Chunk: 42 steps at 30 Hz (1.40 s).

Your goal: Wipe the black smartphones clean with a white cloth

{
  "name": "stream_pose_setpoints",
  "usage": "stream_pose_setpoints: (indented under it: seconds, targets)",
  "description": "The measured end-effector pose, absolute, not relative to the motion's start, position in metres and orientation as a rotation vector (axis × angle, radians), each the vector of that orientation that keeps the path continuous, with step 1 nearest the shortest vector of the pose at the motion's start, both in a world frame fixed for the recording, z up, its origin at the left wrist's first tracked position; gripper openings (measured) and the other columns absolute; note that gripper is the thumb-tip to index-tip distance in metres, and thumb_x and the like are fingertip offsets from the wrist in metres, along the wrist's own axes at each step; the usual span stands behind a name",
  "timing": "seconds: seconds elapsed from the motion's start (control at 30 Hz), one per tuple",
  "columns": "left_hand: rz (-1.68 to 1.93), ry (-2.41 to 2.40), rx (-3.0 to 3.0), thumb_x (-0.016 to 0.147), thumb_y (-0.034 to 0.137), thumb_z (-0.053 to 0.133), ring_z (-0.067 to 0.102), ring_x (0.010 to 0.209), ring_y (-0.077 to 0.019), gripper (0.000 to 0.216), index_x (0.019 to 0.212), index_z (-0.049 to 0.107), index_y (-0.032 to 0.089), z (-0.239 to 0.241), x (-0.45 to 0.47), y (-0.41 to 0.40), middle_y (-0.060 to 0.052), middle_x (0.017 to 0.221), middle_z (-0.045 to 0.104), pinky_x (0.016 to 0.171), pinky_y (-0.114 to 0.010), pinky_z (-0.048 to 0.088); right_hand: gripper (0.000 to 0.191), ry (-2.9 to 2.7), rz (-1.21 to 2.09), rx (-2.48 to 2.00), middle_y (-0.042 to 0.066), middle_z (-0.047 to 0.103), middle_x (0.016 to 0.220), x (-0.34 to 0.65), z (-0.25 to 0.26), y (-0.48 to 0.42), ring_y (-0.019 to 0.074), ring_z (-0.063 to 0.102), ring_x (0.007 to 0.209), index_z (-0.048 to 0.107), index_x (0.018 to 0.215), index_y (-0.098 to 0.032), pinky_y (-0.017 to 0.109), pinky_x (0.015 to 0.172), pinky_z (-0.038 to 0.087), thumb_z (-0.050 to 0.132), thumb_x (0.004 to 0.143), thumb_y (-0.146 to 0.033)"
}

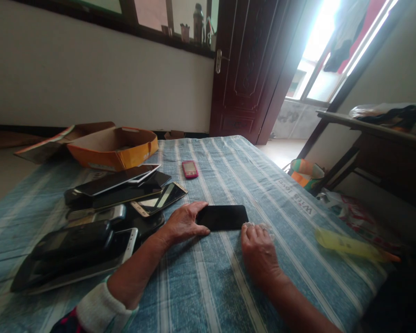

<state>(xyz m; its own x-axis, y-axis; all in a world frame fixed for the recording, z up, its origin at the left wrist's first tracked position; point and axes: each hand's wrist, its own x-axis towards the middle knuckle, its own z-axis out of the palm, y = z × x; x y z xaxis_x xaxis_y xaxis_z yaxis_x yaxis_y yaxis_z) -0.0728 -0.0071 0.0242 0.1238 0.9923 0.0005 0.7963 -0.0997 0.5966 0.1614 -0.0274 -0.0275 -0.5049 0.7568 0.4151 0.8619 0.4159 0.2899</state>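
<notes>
White fleecy cuff point(106, 303), nearest my remote camera: thick pile, round the left wrist.

Black phone point(223, 218): flat, glossy oblong, set crosswise between the two hands; whether it touches the cloth beneath, I cannot tell.

Left hand point(184, 223): thumb and fingers pinched on the phone's left end, which they hide from me.

Right hand point(260, 252): fingers bent together over a crumpled whitish scrap point(268, 228), thin-looking, at the phone's right end.

Striped cloth point(201, 282): blue and white woven-looking fabric, spread under everything, lightly creased.

Gold-framed phone point(176, 195): shiny screen, tilted just beyond the left hand, at the edge of the heap.

Heap of phones point(72, 238): dark slabs, mostly, overlapping; crowds the left forearm, which blocks my view of its near side.

Pink phone point(190, 169): small, rounded, alone beyond the black one.

Open box point(125, 156): orange-yellow outside, cardboard-like, flap folded back, behind the heap.

Yellow item point(346, 245): far right, blurred.

Door point(244, 88): dark reddish brown, panelled, in the background.
</notes>
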Motion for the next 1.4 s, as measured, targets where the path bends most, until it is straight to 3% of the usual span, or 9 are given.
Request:
stream_pose_setpoints:
  seconds: [0.17,0.4,0.53,0.8,0.9,0.97,1.2,1.4]
  targets:
    - [0.564,1.732,1.973,0.057,0.033,0.077,0.059,0.114,-0.0315,0.069,0.123,0.06,0.018,0.026,-0.071,-0.009,-0.01,0.127,0.064,0.098,-0.036,0.045,0.028,-2.467,-0.678,-1.486,0.014,0.065,0.079,0.151,-0.019,-0.026,0.0259,0.059,0.072,0.068,0.103,-0.004,0.039,0.067,0.046,0.046,0.085,-0.001]
    - [0.593,1.777,2.017,0.06,0.034,0.076,0.059,0.111,-0.0306,0.054,0.111,0.065,0.022,0.023,-0.061,-0.011,-0.005,0.116,0.068,0.096,-0.036,0.044,0.027,-2.453,-0.571,-1.429,0.016,0.062,0.076,0.129,-0.015,-0.021,0.028,0.057,0.072,0.068,0.093,-0.005,0.043,0.069,0.043,0.043,0.085,0.0]
    - [0.63,1.733,2.052,0.06,0.031,0.076,0.061,0.107,-0.0309,0.058,0.115,0.063,0.018,0.022,-0.06,-0.011,-0.009,0.116,0.067,0.094,-0.037,0.045,0.028,-2.463,-0.56,-1.355,0.016,0.062,0.075,0.114,-0.016,-0.021,0.0277,0.056,0.07,0.068,0.086,-0.006,0.043,0.067,0.043,0.041,0.085,0.001]
    - [0.649,1.63,2.002,0.057,0.029,0.076,0.058,0.111,-0.0292,0.064,0.119,0.059,0.022,0.015,-0.072,-0.008,-0.006,0.123,0.063,0.091,-0.034,0.049,0.025,-2.508,-0.463,-1.116,0.011,0.059,0.076,0.1,-0.011,-0.034,0.0243,0.054,0.071,0.066,0.087,-0.01,0.042,0.072,0.044,0.043,0.088,-0.003]
    - [0.622,1.626,1.972,0.056,0.028,0.077,0.06,0.106,-0.029,0.072,0.124,0.057,0.018,0.017,-0.073,-0.009,-0.008,0.123,0.063,0.09,-0.035,0.049,0.023,-2.489,-0.448,-1.074,0.01,0.062,0.082,0.115,-0.005,-0.026,0.0245,0.056,0.077,0.067,0.099,-0.01,0.041,0.079,0.046,0.046,0.089,-0.006]
    - [0.616,1.626,1.943,0.054,0.028,0.078,0.062,0.104,-0.0288,0.078,0.128,0.055,0.015,0.019,-0.074,-0.009,-0.01,0.125,0.062,0.088,-0.034,0.05,0.029,-2.447,-0.481,-1.16,0.014,0.065,0.096,0.129,-0.006,-0.015,0.0263,0.058,0.088,0.064,0.113,-0.007,0.041,0.084,0.046,0.046,0.089,-0.006]
    - [0.635,1.59,1.893,0.054,0.028,0.077,0.061,0.104,-0.0276,0.082,0.131,0.052,0.019,0.017,-0.076,-0.008,-0.009,0.13,0.059,0.088,-0.035,0.051,0.035,-2.418,-0.466,-1.221,0.023,0.065,0.113,0.138,-0.036,0.006,0.0311,0.058,0.111,0.065,0.115,-0.004,0.046,0.091,0.048,0.046,0.086,0.0]
    - [0.632,1.554,1.901,0.054,0.023,0.075,0.06,0.109,-0.0277,0.08,0.13,0.053,0.016,0.019,-0.077,-0.008,-0.01,0.13,0.059,0.091,-0.034,0.05,0.033,-2.468,-0.5,-0.995,0.022,0.064,0.117,0.099,-0.04,-0.02,0.0334,0.058,0.112,0.063,0.117,-0.003,0.047,0.091,0.049,0.047,0.088,-0.006]
